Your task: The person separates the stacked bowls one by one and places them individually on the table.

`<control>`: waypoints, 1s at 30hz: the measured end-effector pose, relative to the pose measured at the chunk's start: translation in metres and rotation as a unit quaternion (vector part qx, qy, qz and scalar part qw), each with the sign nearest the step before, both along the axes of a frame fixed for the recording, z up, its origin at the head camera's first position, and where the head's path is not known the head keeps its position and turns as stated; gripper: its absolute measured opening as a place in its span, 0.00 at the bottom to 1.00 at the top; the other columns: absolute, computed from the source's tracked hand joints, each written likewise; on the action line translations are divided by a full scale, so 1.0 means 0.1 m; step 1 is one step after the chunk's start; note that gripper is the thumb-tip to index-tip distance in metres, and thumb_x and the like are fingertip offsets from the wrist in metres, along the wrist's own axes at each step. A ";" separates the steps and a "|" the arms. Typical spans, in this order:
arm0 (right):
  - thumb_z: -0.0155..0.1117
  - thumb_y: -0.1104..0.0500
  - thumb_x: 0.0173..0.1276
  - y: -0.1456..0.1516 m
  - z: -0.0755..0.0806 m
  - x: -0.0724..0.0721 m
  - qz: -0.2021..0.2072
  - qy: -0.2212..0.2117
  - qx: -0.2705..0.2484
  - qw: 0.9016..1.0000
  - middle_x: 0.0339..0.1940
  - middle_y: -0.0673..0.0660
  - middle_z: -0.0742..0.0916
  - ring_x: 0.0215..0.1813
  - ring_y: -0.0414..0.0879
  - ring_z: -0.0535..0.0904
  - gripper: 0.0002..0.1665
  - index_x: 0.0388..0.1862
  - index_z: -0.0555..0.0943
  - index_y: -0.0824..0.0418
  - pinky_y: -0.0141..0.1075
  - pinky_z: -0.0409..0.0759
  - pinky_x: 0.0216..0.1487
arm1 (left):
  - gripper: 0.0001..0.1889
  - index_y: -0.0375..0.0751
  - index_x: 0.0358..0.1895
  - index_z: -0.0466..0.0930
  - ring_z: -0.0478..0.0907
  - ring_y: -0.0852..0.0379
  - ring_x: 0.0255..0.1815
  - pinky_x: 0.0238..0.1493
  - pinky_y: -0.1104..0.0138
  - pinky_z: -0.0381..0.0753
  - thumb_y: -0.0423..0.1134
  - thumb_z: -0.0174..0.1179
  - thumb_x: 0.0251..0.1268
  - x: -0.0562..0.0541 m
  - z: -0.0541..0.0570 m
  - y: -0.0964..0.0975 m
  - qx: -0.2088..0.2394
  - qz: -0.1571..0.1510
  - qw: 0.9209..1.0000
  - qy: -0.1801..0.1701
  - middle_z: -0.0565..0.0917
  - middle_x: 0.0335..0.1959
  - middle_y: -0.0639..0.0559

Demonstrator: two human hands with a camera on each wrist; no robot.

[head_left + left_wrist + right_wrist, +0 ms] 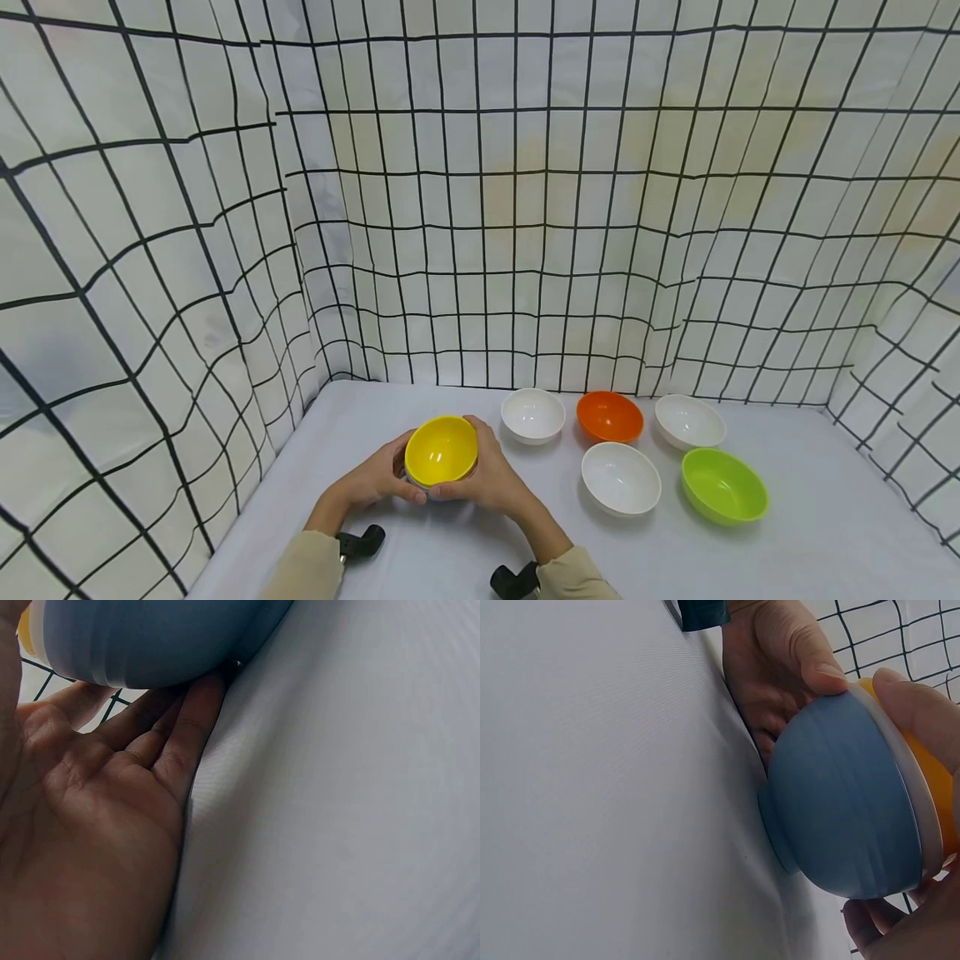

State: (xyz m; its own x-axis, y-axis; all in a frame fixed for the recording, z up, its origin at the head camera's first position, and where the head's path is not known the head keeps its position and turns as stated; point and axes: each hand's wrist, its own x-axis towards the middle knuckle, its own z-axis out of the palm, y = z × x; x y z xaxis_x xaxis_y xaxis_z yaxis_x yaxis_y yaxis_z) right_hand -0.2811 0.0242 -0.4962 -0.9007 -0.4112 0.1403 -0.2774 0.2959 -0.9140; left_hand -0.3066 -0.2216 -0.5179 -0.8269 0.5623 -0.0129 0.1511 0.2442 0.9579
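A stack of bowls stands on the white cloth at the left of the head view. On top sits a yellow bowl (441,451), its inside facing up. In the right wrist view a blue bowl (840,799) with a foot ring forms the bottom, and a white rim (922,806) shows between blue and yellow. My left hand (381,473) grips the stack's left side, thumb at the front and fingers low along the blue wall. From the right side my right hand (491,473) holds the stack, its thumb in front near the left thumb.
Right of the stack are white bowls, one at the back (533,415), one nearer (621,478) and one farther right (689,422). An orange bowl (610,416) and a green bowl (723,486) stand among them. Walls of white cloth with black netting (514,225) enclose the table.
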 end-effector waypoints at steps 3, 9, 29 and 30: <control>0.86 0.48 0.49 0.00 0.00 0.01 -0.004 0.002 0.000 1.000 0.71 0.60 0.71 0.67 0.50 0.72 0.70 0.81 0.51 0.59 0.55 0.70 0.74 | 0.49 0.48 0.78 0.59 0.60 0.41 0.81 0.82 0.43 0.56 0.40 0.78 0.55 0.01 -0.01 0.00 -0.002 0.001 1.000 0.000 0.67 0.77 0.48; 0.87 0.48 0.48 0.00 0.00 0.02 -0.012 0.008 0.002 1.000 0.71 0.57 0.71 0.66 0.48 0.73 0.69 0.81 0.53 0.56 0.52 0.73 0.72 | 0.50 0.48 0.79 0.57 0.58 0.41 0.81 0.82 0.44 0.56 0.41 0.78 0.54 0.01 -0.01 0.00 -0.004 0.004 1.000 0.005 0.66 0.78 0.48; 0.87 0.46 0.46 0.00 -0.02 0.00 -0.026 0.038 -0.001 0.999 0.66 0.55 0.75 0.63 0.48 0.74 0.65 0.78 0.60 0.56 0.49 0.76 0.69 | 0.51 0.47 0.80 0.56 0.59 0.41 0.81 0.82 0.44 0.55 0.40 0.78 0.55 0.02 0.00 0.01 0.003 0.003 1.000 -0.001 0.66 0.78 0.47; 0.87 0.46 0.46 0.00 -0.02 0.00 -0.027 0.040 0.000 0.999 0.66 0.55 0.75 0.63 0.47 0.74 0.64 0.77 0.61 0.56 0.49 0.77 0.69 | 0.51 0.47 0.80 0.56 0.58 0.41 0.81 0.82 0.44 0.55 0.40 0.78 0.55 0.03 0.00 0.01 0.003 0.003 1.000 0.000 0.65 0.78 0.47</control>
